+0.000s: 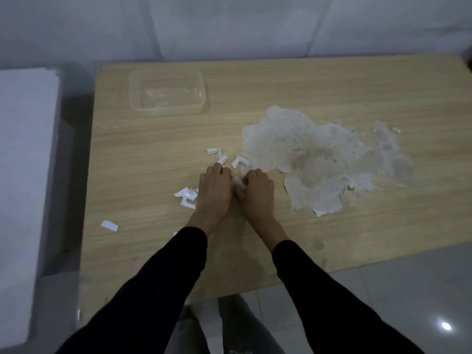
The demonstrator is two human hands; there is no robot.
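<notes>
My left hand (214, 186) and my right hand (256, 187) meet knuckles-up at the middle of the wooden table (153, 149). Between them they pinch a small white folded paper piece (237, 181), mostly hidden by the fingers. Folded white paper pieces (217, 154) lie just beyond my fingertips, one of them an L-shaped piece (240, 160). More white pieces (186, 196) lie left of my left wrist. A single strip (109, 225) lies further left, near the front.
A clear plastic container (167, 92) stands at the table's back left, with nothing seen inside. A large patch of peeled, worn veneer (319, 159) spreads over the table's right half. A white block (23, 162) stands left of the table. Tiled floor lies at the lower right.
</notes>
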